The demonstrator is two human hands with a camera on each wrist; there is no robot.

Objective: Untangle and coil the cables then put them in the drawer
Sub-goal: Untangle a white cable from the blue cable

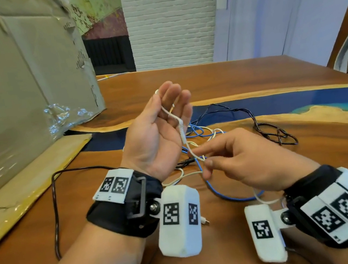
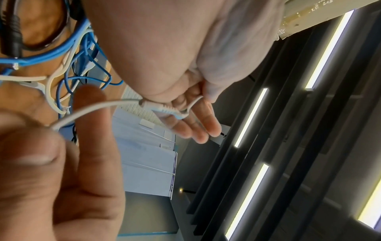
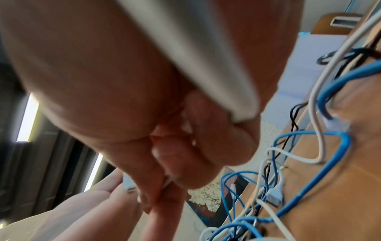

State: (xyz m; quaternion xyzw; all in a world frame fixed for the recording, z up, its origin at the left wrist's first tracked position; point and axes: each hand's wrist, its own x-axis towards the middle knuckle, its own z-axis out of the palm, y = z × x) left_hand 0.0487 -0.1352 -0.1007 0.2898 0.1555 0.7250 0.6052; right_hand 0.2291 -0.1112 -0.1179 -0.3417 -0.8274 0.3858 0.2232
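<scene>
Nearest you, your right hand (image 1: 237,163) pinches the thin white cable (image 1: 190,149) between thumb and forefinger, other fingers curled under, probably to keep the strand taut while you feed it. Just beyond, your left hand (image 1: 159,129) is raised palm-up with fingers nearly straight, and the white cable's plug end (image 2: 163,109) lies across them, looped over the fingertips. That looks like the start of a coil, the flat hand serving as a former. Whether a finger really traps the cable I can't tell. Past your hands, the tangle sits on the glossy brown wooden desk (image 1: 250,76): a bright blue cable (image 1: 229,198) threading through more white strands, a twisted black cable (image 1: 276,133) off right, a dark brown lead (image 1: 54,202) curving left. Which strand belongs to which knot is hard to read. Far left stands a big taped cardboard box (image 1: 16,82). No drawer is in sight; your right wrist view is mostly blurred fingers.
</scene>
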